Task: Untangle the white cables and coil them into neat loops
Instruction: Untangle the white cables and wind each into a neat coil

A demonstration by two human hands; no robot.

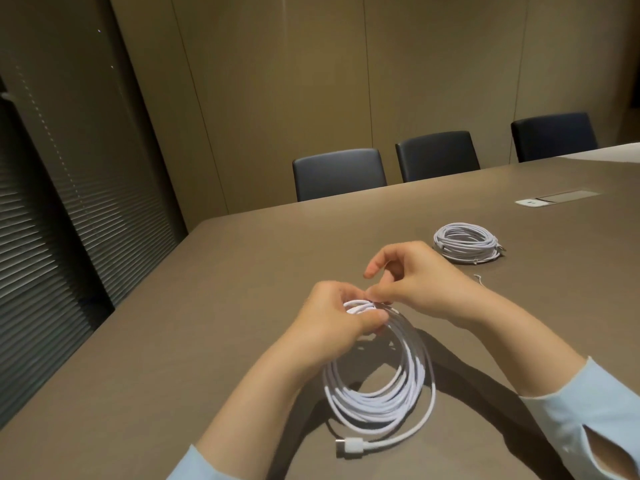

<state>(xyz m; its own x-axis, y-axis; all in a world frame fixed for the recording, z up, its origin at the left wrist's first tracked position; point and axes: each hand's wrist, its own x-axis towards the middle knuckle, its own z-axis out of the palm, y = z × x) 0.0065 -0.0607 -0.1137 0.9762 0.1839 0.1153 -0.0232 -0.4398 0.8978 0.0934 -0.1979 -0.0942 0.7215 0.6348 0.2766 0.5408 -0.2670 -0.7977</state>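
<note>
While the left hand [341,315] curls its grip around the top of the white cable coil [381,386], the right hand [412,275] pinches a strand there. The coil's lower part and plug [349,446] lie on the table [173,341]. A second coil [467,242] rests well apart, farther right.
</note>
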